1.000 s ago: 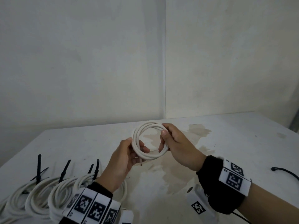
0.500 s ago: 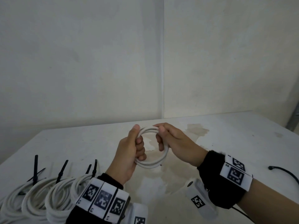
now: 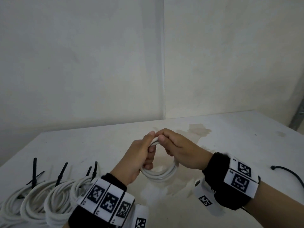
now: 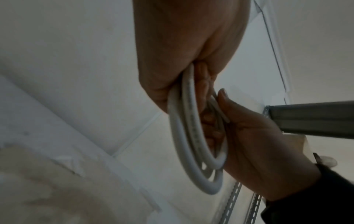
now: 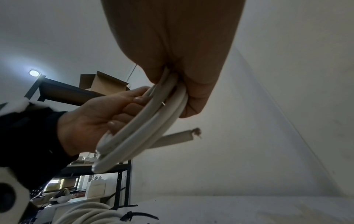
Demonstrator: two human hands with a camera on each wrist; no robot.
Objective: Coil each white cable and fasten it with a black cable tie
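Note:
A white cable coil point(image 3: 162, 174) of several loops hangs between both hands above the table point(image 3: 230, 145). My left hand point(image 3: 141, 155) grips the coil's left side, fingers curled through the ring. My right hand point(image 3: 177, 148) pinches the top of the coil next to the left thumb. The left wrist view shows the coil point(image 4: 191, 144) running from my left hand point(image 4: 187, 53) to my right hand point(image 4: 258, 144). In the right wrist view the coil point(image 5: 145, 133) shows a loose cut end point(image 5: 195, 132) sticking out. A loose black cable tie point(image 3: 289, 172) lies on the table at the right.
Several tied white coils point(image 3: 41, 199) with upright black tie tails point(image 3: 34, 171) lie at the table's front left. A brownish stain point(image 3: 197, 130) marks the table centre. Walls meet in a corner behind. A metal shelf point(image 5: 67, 92) with a cardboard box stands off to the side.
My hands have drawn together at the top of the coil. The coil has tipped from facing me to hanging lower, nearer the table.

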